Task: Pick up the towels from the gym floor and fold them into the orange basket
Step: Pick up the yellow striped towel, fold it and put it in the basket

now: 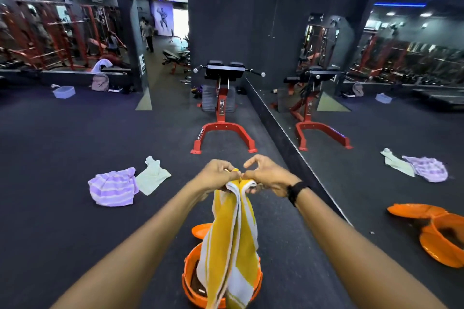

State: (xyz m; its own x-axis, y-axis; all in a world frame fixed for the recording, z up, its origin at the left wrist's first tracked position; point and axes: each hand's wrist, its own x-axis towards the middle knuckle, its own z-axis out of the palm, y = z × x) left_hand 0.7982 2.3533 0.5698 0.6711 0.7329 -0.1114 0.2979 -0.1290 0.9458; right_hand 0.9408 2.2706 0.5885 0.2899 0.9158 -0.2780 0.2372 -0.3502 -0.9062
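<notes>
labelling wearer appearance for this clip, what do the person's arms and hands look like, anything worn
Both forearms are bare, no sleeves in view. The left hand is bare, with no gloves or rings to be seen. The right hand is bare too, with a black band, like a watch or fitness tracker, round the wrist.
</notes>
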